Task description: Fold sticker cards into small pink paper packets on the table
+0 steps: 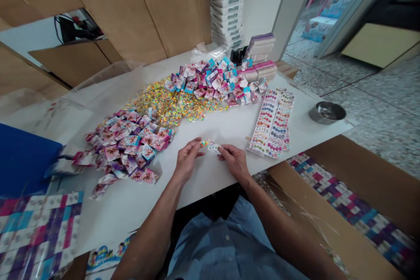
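Between finger and thumb, my left hand [188,159] pinches a small packet of yellow and orange bits [204,143]. Close beside it, my right hand [235,162] grips one end of a small white printed card [214,147]; the packet and card nearly meet over the white table [210,183]. Loose yellow packets [170,107] lie heaped beyond my hands. To the left is a pile of small pink, purple and blue printed boxes [127,144]. Sticker sheets [274,122] with rows of coloured dots lie to the right of my right hand.
Another heap of small boxes [216,81] lies at the back, near stacked wrapped packs [259,59]. A metal bowl [327,112] stands at the right end. Below right is a cardboard carton [308,201] of packed boxes; a wrapped block of boxes [36,232] sits lower left.
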{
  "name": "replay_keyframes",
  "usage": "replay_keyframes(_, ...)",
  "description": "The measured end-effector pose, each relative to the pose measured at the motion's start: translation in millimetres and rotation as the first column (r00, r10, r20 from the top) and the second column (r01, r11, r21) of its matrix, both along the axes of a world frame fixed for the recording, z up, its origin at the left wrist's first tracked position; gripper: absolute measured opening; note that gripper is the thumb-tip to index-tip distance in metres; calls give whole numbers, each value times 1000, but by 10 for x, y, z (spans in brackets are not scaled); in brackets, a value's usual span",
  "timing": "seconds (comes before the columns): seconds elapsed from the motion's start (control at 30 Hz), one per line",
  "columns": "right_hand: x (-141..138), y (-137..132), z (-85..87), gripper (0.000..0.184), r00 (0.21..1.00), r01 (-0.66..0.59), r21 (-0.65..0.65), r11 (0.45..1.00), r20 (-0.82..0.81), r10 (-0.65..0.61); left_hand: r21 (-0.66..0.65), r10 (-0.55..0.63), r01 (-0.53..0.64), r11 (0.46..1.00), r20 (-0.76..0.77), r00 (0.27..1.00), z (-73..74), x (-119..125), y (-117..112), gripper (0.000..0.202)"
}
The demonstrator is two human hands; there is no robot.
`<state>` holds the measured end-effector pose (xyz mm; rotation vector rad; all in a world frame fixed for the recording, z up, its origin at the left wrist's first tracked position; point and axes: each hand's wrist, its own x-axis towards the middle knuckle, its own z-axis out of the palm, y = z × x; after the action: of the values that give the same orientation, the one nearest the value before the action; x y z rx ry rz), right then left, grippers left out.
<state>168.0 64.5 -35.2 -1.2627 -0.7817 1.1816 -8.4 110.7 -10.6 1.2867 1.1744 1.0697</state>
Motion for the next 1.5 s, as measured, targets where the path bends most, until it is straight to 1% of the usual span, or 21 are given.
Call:
replay_keyframes(0.03,1,18,24,33,1000,-9,6,1000,-20,9,-16,-19,19,1000,53,998,-13,52,-87,35)
replay_keyframes(0.1,14,22,57,33,998,-28,21,999,-57,30,-34,-37,39,999,51,998,-39,153,-197,33)
replay_keyframes(0.2,52,-34,53,33,994,-60,39,997,-87,63,-49,-28,27,998,-14,1000,-70,275,-255,33)
replay_keyframes(0.3,76,-98,23,37,992,-78,60,995,-97,84,-31,18,-21,999,-103,994,-77,368,-288,32)
replay_keyframes(0.43,61,-113,33,37,997,-21,38,999,-73,23,79,51,-33,996,-234,971,-63,460,-358,30)
replay_keyframes(0.5,65,-117,51,35,998,31,25,999,-63,-29,101,56,-31,994,-254,966,-59,470,-362,29)
replay_keyframes(0.57,97,-148,59,33,997,68,31,997,-31,-67,101,65,-41,994,-244,968,-46,449,-298,27)
replay_keyframes(0.63,150,-205,45,30,995,74,69,995,56,-78,114,95,-68,991,-246,965,-7,428,-142,28)
replay_keyframes(0.73,219,-297,-8,23,976,-6,183,983,215,-34,170,135,-82,982,-327,935,120,505,265,32)
replay_keyframes(0.8,237,-328,-44,19,956,-87,249,965,293,11,266,135,-19,964,-424,895,234,682,615,31)
replay_keyframes(0.83,239,-331,-56,18,948,-118,267,956,318,28,331,130,44,943,-484,865,292,806,801,29)
replay_keyframes(0.9,238,-318,-67,17,937,-146,281,948,348,41,433,125,205,878,-621,774,394,1093,1173,27)
replay_keyframes(0.93,240,-307,-67,17,936,-145,283,948,351,38,445,130,279,851,-693,709,432,1241,1351,29)
replay_keyframes(0.97,243,-295,-63,17,935,-140,284,949,352,33,435,140,332,837,-757,639,460,1382,1519,31)
replay_keyframes(1.03,254,-274,-51,18,936,-128,287,949,352,20,387,157,379,841,-843,514,478,1621,1817,36)
replay_keyframes(1.1,265,-260,-37,19,937,-125,291,949,349,16,345,161,376,860,-882,443,450,1786,2052,37)
replay_keyframes(1.23,270,-241,-19,20,939,-119,285,951,344,15,313,178,342,886,-911,372,353,1924,2348,36)
replay_keyframes(1.37,276,-232,-23,19,947,-107,282,953,322,11,285,161,336,898,-922,351,331,1942,2481,30)
replay_keyframes(1.43,282,-232,-26,19,950,-107,283,953,311,14,270,125,370,889,-920,372,348,1924,2481,26)
replay_keyframes(1.47,285,-232,-27,19,952,-108,284,953,307,16,276,106,389,879,-908,406,360,1903,2457,24)
replay_keyframes(1.5,287,-231,-28,20,954,-105,284,953,300,16,288,79,401,870,-883,462,375,1870,2412,25)
